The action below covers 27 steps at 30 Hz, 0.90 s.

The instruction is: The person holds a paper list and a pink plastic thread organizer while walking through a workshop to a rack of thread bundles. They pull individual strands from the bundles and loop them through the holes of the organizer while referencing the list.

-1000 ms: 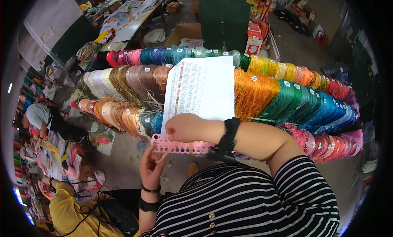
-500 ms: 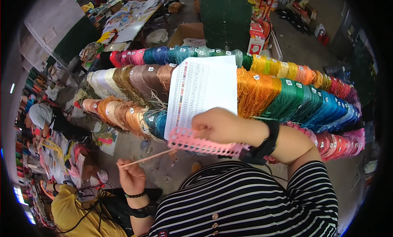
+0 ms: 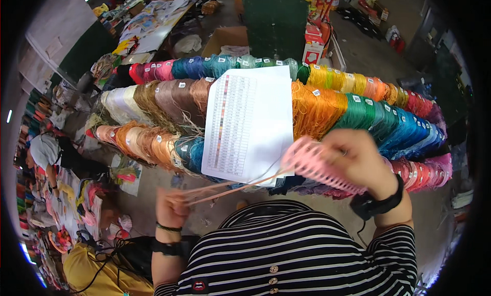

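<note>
My right hand [image 3: 355, 160], a little blurred, grips a pink perforated thread card [image 3: 318, 164] with rows of holes, held above the near rack. Peach-coloured thread [image 3: 225, 192] stretches from the card's left end down to my left hand [image 3: 171, 208]. The fingers of that hand are closed on the strands, though motion smears them. Between the hands and the skeins, a white paper chart [image 3: 271, 101] with a printed grid and a narrow column of colour swatches lies over the racks. A thin dark thread also runs near the card's left end.
Several rows of hanging skeins flank the chart, among them orange [image 3: 317, 109], brown [image 3: 179, 101] and blue [image 3: 409, 132]. A green pillar [image 3: 273, 25] and an open cardboard box [image 3: 225, 37] stand beyond. At left are a person in yellow [image 3: 97, 270] and another in grey [image 3: 45, 152].
My right hand has moved to the right with the pink card, off the chart's lower part. My left hand has risen slightly, and a longer run of thread now spans between both hands.
</note>
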Motion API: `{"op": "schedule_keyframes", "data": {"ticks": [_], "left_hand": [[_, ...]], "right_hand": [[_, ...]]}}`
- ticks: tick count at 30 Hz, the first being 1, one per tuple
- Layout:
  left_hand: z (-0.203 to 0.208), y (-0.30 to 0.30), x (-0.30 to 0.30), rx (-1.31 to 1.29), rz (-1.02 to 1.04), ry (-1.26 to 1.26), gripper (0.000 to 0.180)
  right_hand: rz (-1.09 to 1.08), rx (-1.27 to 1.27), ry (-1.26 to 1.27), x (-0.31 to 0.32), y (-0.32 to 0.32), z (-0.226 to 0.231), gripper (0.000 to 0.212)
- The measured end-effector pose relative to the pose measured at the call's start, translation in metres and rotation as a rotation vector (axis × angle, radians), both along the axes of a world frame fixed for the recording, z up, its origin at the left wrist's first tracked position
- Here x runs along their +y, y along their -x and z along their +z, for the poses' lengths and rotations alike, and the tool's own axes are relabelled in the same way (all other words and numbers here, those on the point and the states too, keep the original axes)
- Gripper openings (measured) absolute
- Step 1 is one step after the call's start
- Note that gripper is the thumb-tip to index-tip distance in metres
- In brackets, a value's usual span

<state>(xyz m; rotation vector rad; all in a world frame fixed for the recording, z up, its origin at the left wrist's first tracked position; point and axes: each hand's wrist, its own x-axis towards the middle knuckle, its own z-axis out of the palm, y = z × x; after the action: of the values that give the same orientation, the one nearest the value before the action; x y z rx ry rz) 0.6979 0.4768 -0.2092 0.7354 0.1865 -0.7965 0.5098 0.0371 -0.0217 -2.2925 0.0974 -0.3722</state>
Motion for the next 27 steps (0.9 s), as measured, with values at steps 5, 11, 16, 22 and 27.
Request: {"op": "schedule_keyframes", "data": {"ticks": [5, 11, 16, 22, 27], "left_hand": [[-0.005, -0.042, 0.046, -0.106, -0.067, -0.491, 0.047], [0.049, -0.093, -0.016, -1.014, -0.418, -1.190, 0.034], [0.030, -0.126, -0.146, -1.337, -0.090, -0.681, 0.048], [0.035, -0.129, -0.203, -0.802, -0.487, -0.652, 0.041], [0.025, -0.147, -0.190, -0.864, -0.588, -0.483, 0.030]], "right_hand": [[-0.461, -0.471, -0.688, -0.118, 0.073, 0.014, 0.017], [-0.570, -0.780, -0.810, -0.187, 0.150, 0.035, 0.032], [-0.554, -0.564, -1.109, -0.084, 0.051, -0.004, 0.035], [-0.388, -0.167, -1.297, -0.013, 0.031, -0.043, 0.031], [-0.217, 0.169, -1.237, 0.029, 0.010, -0.026, 0.033]]}}
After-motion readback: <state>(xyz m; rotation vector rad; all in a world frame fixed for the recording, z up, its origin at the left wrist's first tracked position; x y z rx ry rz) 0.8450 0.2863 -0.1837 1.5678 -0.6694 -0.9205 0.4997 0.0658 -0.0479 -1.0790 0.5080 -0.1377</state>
